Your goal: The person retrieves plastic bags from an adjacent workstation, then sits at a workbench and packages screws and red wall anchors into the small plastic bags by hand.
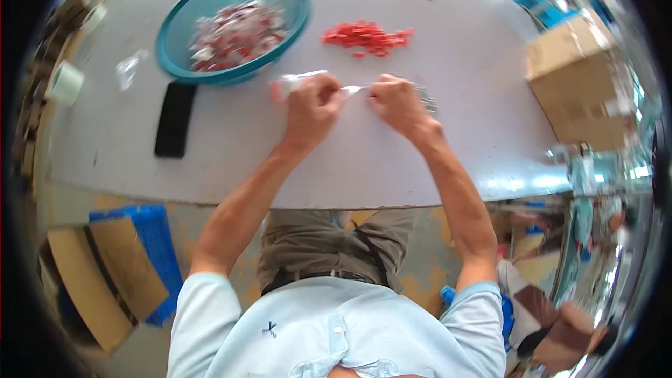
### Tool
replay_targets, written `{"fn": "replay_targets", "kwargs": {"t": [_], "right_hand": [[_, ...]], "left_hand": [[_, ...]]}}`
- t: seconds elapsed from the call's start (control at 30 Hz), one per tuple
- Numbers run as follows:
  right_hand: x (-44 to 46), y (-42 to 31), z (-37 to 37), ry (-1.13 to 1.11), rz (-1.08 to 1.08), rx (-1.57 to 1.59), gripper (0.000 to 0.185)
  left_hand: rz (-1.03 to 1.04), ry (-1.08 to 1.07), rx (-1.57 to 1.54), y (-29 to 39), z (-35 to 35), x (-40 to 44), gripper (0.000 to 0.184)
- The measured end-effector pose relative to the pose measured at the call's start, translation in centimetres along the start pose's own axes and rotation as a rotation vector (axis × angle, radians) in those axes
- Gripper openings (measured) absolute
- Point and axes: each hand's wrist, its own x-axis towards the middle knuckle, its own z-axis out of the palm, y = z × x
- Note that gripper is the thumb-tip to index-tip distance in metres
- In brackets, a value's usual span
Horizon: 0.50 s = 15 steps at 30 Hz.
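Over the pale table [350, 161], on the near side of the red pieces [364, 36], left hand [315, 108] and right hand [399, 103], both pinched closed, grip a thin plastic strip [354, 89] between them, best held evenly taut.

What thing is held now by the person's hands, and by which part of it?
A thin pale piece, seemingly plastic, gripped at opposite ends by the left hand and right hand. Blur hides exact finger placement.

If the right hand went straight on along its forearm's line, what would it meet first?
Probably the red pieces: they lie just beyond the right hand, though its height above the table is unclear.
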Motion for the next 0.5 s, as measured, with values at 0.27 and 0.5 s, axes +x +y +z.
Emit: {"fn": "replay_targets", "kwargs": {"t": [0.27,0.5], "right_hand": [[0.3,-2.1,-0.4,-0.256,-0.139,-0.393,0.013],[-0.3,-2.6,-0.2,-0.16,-0.052,-0.276,0.012]], "left_hand": [[-0.115,-0.077,-0.136,-0.3,0.5,-0.2,0.004],[-0.116,-0.084,-0.132,-0.3,0.3,0.2,0.003]]}}
